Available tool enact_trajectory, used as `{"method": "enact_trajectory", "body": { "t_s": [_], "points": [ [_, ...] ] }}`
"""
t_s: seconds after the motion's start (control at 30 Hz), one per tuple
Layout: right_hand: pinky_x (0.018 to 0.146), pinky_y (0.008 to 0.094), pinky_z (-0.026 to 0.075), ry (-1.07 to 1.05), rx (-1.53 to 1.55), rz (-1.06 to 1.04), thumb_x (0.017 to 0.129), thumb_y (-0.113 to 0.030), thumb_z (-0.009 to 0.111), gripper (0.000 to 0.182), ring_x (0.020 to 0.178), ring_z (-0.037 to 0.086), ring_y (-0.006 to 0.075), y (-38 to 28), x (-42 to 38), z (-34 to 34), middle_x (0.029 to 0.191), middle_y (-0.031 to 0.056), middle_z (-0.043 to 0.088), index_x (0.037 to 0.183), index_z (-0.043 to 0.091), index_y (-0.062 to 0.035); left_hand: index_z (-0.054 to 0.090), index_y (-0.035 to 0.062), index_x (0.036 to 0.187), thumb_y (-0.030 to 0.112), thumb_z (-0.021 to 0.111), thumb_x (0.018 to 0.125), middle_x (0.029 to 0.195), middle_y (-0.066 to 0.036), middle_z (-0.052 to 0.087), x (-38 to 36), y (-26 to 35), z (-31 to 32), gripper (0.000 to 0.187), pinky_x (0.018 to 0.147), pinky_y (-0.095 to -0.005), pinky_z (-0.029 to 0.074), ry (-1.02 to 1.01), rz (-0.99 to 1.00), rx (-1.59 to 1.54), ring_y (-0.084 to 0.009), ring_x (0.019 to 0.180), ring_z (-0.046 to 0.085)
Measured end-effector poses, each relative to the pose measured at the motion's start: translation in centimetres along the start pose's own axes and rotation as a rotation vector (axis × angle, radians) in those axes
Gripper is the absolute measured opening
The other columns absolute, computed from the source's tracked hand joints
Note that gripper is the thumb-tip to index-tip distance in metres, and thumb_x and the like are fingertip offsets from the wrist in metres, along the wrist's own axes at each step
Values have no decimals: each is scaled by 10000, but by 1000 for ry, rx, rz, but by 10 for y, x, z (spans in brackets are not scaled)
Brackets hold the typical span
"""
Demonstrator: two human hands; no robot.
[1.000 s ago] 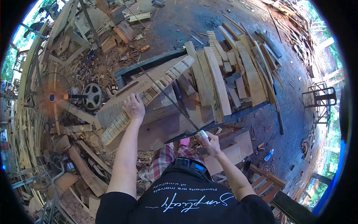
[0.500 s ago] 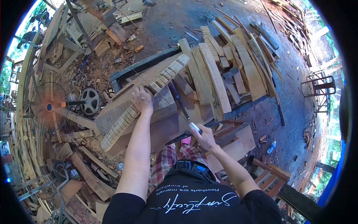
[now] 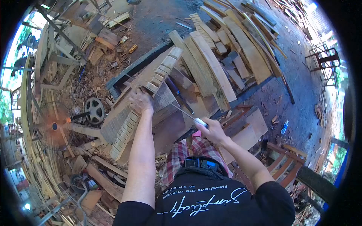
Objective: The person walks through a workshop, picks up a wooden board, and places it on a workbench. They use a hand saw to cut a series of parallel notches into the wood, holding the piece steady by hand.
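My left hand (image 3: 141, 102) presses down on a long wooden piece (image 3: 126, 132) with a row of cuts across it, fingers curled over its edge. In my right hand (image 3: 214, 132) is a handsaw (image 3: 180, 109) with a pale handle and a long thin blade. Its blade runs to the wooden piece just beside my left fingers and shows again past it. Notched blocks of the same piece (image 3: 162, 71) continue on the far side of the blade. Below it, a wooden block (image 3: 164, 100) rests on the low bench. A dark, blue-marked tool (image 3: 181, 97) lies nearby.
Curved boards (image 3: 213, 67) are stacked on the right of the bench. A spinning fan (image 3: 55, 126) and a spoked wheel (image 3: 94, 110) stand to the left. Wood scraps cover the ground. A plastic bottle (image 3: 284, 127) and a chair (image 3: 324, 58) are at the right.
The view has shifted and turned slightly. The saw blade lies at a flatter angle in the picture and shows more clearly. My left hand stays on the wooden piece.
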State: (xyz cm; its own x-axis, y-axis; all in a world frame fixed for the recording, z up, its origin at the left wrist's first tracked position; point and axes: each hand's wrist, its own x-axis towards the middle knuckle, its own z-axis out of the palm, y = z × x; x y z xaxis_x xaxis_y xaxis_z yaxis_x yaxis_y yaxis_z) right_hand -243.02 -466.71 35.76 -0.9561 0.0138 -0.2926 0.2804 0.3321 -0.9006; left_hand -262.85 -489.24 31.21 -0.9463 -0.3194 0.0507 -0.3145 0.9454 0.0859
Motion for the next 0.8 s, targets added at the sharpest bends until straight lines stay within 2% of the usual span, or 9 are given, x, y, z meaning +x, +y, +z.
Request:
{"method": "enact_trajectory", "body": {
  "t_s": [0.1,0.27,0.33,0.43,0.57,0.63,0.7,0.77,0.8],
  "points": [
    [734,439,486,-41,-231,18,877,-521,522,536,822,632,394,-32,59,28,859,220,653,1026,639,-20,637,115,1084,372,396,953,1181,-114,553,-2,4,-8,376,880,-492,408,-13,-17,-73,-349,1063,511],
    [767,450,473,-59,-98,-45,872,-548,507,562,884,619,403,-22,47,17,899,241,646,1057,624,-29,625,114,1114,357,418,942,1216,-94,546,2,1,0,363,875,-493,413,33,-2,-42,-347,1067,511],
    [759,454,474,-91,-80,-69,869,-552,511,564,877,623,400,-14,27,9,885,248,644,1091,610,-44,615,110,1137,351,427,935,1235,-97,540,-1,0,-9,366,877,-491,414,-39,157,-91,-345,1067,513],
    [744,459,476,-71,-70,6,868,-552,515,555,856,628,401,-18,20,24,869,257,641,1053,611,-37,607,123,1151,345,432,933,1226,-103,544,5,0,-6,357,867,-488,416,-80,166,35,-345,1047,520],
    [741,463,478,-12,-116,41,874,-526,531,538,840,620,423,-40,53,49,865,263,639,925,595,6,607,142,1154,345,438,929,1204,-108,553,1,0,-6,347,854,-484,420,-10,192,-32,-336,1037,524],
    [736,464,476,-23,-99,58,879,-519,529,541,833,619,423,-53,65,50,859,264,637,933,596,15,599,155,1167,362,417,939,1229,-101,542,5,1,-10,358,838,-486,428,-115,141,-21,-324,1044,528],
    [730,465,473,-20,-67,79,884,-512,527,543,825,618,423,-52,65,51,853,264,635,940,597,24,597,152,1172,370,406,944,1223,-100,542,4,4,-11,369,834,-487,429,-91,136,-4,-320,1040,532],
    [712,464,469,37,42,-123,893,-497,526,542,800,622,417,-37,52,40,835,261,630,965,596,35,595,148,1176,378,396,949,1217,-99,542,3,4,-4,379,830,-488,430,-80,130,3,-316,1036,536],
    [712,461,466,-14,96,-43,896,-479,530,537,793,625,411,-38,47,40,826,264,627,986,593,47,595,145,1175,382,386,953,1193,-103,548,4,1,4,386,821,-487,430,-28,165,1,-318,1022,540]
  ]
}}
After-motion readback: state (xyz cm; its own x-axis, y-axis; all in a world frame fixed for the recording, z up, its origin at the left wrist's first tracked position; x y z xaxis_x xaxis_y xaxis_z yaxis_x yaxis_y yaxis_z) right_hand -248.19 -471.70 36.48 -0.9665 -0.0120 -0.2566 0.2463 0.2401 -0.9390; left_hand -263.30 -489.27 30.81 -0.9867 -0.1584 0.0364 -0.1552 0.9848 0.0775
